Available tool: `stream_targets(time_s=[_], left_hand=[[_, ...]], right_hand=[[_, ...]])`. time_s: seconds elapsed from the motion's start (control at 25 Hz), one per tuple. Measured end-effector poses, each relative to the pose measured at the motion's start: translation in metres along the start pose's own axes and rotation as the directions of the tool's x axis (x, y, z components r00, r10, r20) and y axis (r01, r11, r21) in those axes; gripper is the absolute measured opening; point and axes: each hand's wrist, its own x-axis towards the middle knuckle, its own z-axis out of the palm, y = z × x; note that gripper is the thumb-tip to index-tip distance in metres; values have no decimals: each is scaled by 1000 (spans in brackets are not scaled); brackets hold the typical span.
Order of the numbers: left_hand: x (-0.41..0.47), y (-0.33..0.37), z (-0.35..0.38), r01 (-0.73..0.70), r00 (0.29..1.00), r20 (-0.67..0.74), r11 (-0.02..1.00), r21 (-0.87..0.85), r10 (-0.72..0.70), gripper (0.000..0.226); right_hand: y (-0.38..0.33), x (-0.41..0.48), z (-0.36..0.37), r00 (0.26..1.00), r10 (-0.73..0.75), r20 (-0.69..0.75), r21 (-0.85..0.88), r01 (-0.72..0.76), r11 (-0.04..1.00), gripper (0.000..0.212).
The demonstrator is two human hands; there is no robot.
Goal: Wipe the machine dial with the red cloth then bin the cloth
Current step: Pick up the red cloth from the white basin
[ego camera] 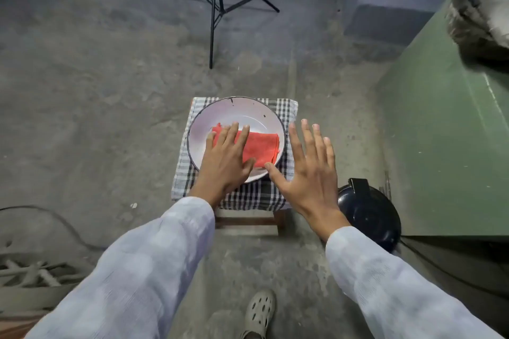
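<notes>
Red and neatly folded, one cloth [261, 147] lies in one white bowl [234, 115] on the checked stool at twelve o'clock, two hands flat and splayed: left hand [224, 159] over it, right hand [308, 173] beside.

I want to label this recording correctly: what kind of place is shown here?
Probably a workshop or small factory floor: a rough, dusty concrete floor, a large green machine body at the right, and cables lying loose. A black tripod stands behind.
</notes>
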Motion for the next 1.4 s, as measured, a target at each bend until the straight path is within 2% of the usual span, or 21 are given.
stream_targets(time_s=[0.16,0.24,0.4,0.52,0.68,0.88,0.96,1.04,1.08,1.12,1.16,1.24,1.32,1.36,1.4], left_hand=[[35,-15,30,-97,949,302,995,17,88,91],[44,-17,41,-129,923,373,990,62,97,95],[50,-21,49,-123,905,420,987,105,68,92],[50,-25,52,-155,925,368,979,133,96,81],[50,-23,56,-204,951,286,933,297,117,67],[57,-18,54,-174,976,178,936,306,123,42],[62,-15,49,-100,993,74,978,182,88,28],[68,-15,43,20,999,-26,998,-59,-22,20],[71,-14,38,93,993,-46,972,-214,-105,21],[72,-11,31,169,980,-29,906,-389,-195,22],[73,-6,24,249,958,27,781,-573,-286,20],[75,10,4,351,895,185,384,-854,-406,17],[73,30,-22,325,847,329,-82,-942,-419,22],[69,39,-36,287,858,374,-275,-918,-352,21],[65,53,-55,265,882,391,-408,-873,-263,26]], right_hand=[[17,7,27,999,12,34,-24,-11,1000,94],[24,9,36,999,18,46,-26,-17,1000,93],[31,11,44,998,22,52,-30,-20,999,93],[30,12,45,997,38,60,-32,-36,999,94],[31,14,42,998,46,48,-52,-43,998,94],[37,13,37,997,57,58,-91,-52,994,93],[39,13,32,996,68,65,-94,-62,994,92],[38,14,24,995,75,66,-95,-69,993,91],[36,14,20,995,82,61,-97,-76,992,91],[34,14,13,995,86,53,-99,-81,992,91],[32,16,7,995,88,45,-95,-83,992,91],[30,20,-11,995,96,21,-80,-94,992,91],[30,23,-37,994,104,-24,-85,-106,991,91],[30,23,-52,992,113,-52,-85,-117,990,91],[32,23,-73,988,123,-90,-89,-130,987,91]])
